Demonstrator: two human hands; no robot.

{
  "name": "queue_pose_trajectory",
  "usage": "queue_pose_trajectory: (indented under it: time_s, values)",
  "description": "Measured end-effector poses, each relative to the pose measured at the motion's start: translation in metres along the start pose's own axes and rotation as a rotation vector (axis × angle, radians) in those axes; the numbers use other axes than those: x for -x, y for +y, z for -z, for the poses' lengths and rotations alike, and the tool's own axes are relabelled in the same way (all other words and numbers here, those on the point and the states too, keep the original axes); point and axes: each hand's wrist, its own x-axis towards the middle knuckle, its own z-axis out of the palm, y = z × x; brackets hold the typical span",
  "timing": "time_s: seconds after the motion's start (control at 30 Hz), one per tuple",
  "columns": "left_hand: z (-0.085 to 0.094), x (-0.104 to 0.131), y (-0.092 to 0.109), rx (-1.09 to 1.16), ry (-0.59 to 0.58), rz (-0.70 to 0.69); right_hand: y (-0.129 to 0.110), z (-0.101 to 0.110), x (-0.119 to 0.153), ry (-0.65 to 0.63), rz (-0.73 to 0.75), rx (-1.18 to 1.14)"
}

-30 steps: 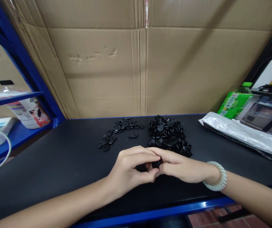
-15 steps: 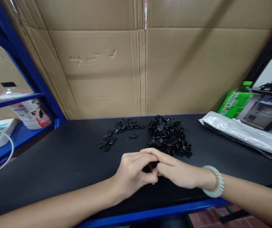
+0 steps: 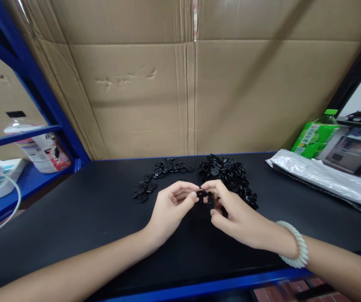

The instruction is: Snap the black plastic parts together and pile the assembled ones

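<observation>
Between my two hands is a small black plastic part (image 3: 202, 194), its exact kind too small to make out. My left hand (image 3: 173, 207) pinches its left side between thumb and fingertips. My right hand (image 3: 234, 209) has its fingers curled round the other side, where a further dark piece (image 3: 211, 202) shows between thumb and fingers. Just behind my right hand lies a heap of glossy black plastic parts (image 3: 224, 170), some with round discs. Farther left, a looser curved row of black parts (image 3: 164, 167) rests on the black tabletop (image 3: 111, 226).
A silvery plastic package (image 3: 322, 172) lies at the right, with a green-labelled bottle (image 3: 315, 134) behind it. On the left, a blue frame (image 3: 70, 142) borders a shelf with a large bottle (image 3: 43, 147) and a white power strip (image 3: 1, 184). Cardboard (image 3: 142, 96) stands behind the table.
My hands were closed together over each other; now they are slightly apart and raised, and the black part shows between the fingertips. The single loose piece on the table is now mostly hidden.
</observation>
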Motion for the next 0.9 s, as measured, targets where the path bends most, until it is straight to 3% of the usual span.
queue_pose_trajectory:
  time_s: [0.1,0.23,0.3,0.43,0.6,0.73,0.9]
  values:
    - [0.007,-0.003,-0.001,-0.204,-0.027,-0.09,0.0,0.009,-0.002,0.107,0.056,0.161]
    - [0.025,-0.017,-0.01,-0.838,-0.053,-0.254,0.009,0.023,-0.005,0.278,0.146,0.398]
    - [0.034,-0.025,-0.017,-1.02,-0.084,-0.297,0.016,0.027,-0.006,0.328,0.163,0.541]
    - [0.042,-0.033,-0.026,-1.09,-0.184,-0.325,0.023,0.026,-0.007,0.312,0.14,0.687]
    - [0.04,-0.032,-0.02,-1.12,-0.261,-0.341,0.016,0.025,-0.005,0.338,0.172,0.579]
    - [0.04,-0.032,-0.014,-1.097,-0.241,-0.324,0.008,0.028,-0.003,0.362,0.177,0.385]
    - [0.039,-0.031,-0.013,-0.986,-0.165,-0.332,0.003,0.028,-0.001,0.337,0.05,0.197]
